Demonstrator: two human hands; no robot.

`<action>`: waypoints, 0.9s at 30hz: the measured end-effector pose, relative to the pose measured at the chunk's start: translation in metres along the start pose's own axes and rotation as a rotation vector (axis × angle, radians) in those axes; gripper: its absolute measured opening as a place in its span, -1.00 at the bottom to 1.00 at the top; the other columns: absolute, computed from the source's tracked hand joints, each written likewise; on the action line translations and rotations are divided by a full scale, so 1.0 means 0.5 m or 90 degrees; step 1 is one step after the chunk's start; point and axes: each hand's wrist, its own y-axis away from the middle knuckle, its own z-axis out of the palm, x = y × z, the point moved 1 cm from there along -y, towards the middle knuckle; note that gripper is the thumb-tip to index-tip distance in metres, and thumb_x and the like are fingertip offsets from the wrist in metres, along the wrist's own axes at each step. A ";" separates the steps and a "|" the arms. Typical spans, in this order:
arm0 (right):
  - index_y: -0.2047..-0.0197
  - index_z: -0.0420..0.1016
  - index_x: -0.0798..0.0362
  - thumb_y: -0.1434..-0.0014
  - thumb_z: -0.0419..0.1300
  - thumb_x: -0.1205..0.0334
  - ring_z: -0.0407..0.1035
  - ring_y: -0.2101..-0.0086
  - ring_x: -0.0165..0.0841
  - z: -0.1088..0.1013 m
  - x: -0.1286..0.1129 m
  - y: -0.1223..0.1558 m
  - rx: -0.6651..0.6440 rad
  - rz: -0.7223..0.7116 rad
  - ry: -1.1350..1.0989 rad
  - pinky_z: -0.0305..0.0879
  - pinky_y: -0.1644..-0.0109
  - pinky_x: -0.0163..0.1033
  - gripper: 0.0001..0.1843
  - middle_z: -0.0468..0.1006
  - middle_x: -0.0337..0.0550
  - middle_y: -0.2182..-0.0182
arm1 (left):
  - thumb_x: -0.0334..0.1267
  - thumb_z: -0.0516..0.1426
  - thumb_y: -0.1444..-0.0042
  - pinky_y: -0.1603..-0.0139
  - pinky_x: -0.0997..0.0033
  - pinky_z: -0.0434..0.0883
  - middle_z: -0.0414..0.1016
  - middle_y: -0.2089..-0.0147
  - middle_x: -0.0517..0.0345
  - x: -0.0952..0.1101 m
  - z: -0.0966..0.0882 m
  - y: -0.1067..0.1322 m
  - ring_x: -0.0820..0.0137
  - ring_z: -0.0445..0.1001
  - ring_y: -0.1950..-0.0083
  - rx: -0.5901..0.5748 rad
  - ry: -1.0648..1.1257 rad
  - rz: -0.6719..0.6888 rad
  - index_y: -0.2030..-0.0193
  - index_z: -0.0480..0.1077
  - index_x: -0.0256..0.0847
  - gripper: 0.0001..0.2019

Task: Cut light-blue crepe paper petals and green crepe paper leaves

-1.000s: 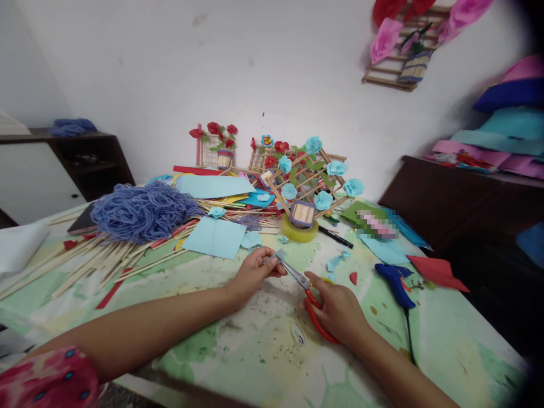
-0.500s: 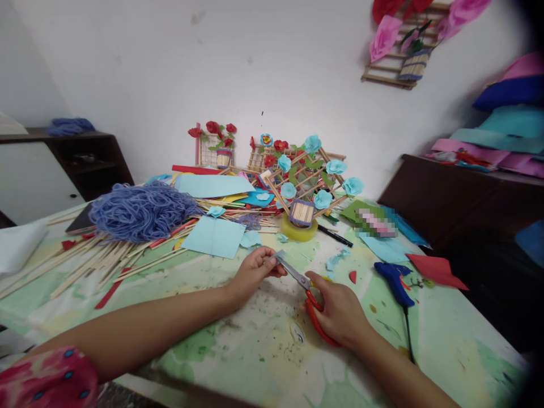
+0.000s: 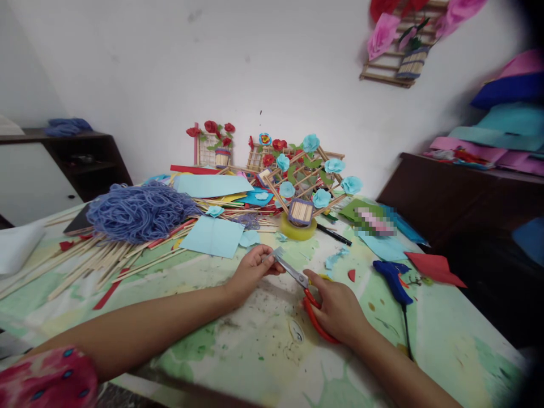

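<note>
My left hand (image 3: 255, 268) pinches a small bluish piece of paper (image 3: 278, 251) between thumb and fingers, above the middle of the table. My right hand (image 3: 338, 306) is wrapped round the red and yellow handles of a pair of scissors (image 3: 302, 280). The blades point up and left and meet the paper at my left fingertips. Just beyond the hands stand a yellow roll of tape (image 3: 297, 228) and a stick lattice (image 3: 312, 180) with light blue paper flowers. Light blue paper scraps (image 3: 338, 258) lie past the scissors.
A heap of blue-purple yarn (image 3: 142, 212) and many thin sticks (image 3: 96, 263) cover the left side. Light blue paper (image 3: 213, 235) lies ahead. On the right are a blue glue gun (image 3: 393, 280) with its cord, red paper (image 3: 436, 268) and a black marker (image 3: 334, 234).
The whole view has shifted slightly. Both hands hold nearly the same pose, with the scissor blades still at the small paper piece.
</note>
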 end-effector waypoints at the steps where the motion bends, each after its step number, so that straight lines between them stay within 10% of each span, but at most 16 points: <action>1: -0.18 0.21 0.06 -0.11 0.06 -0.09 0.40 0.38 -0.25 0.001 0.001 -0.001 0.000 0.000 0.002 0.07 0.37 -0.29 -0.36 0.56 -0.10 0.38 | -0.15 0.16 -0.06 0.20 0.41 0.41 0.50 0.43 0.15 0.000 0.000 0.000 0.45 0.48 0.34 0.001 0.001 0.000 0.33 0.26 -0.26 -0.78; 27: -0.17 0.25 0.06 -0.12 0.06 -0.05 0.41 0.44 -0.30 0.006 0.004 -0.003 0.008 0.000 0.022 0.05 0.41 -0.31 -0.41 0.54 -0.17 0.49 | -0.18 0.14 -0.08 0.18 0.40 0.40 0.50 0.43 0.15 0.003 0.000 0.001 0.45 0.48 0.33 0.005 -0.001 -0.008 0.31 0.25 -0.27 -0.80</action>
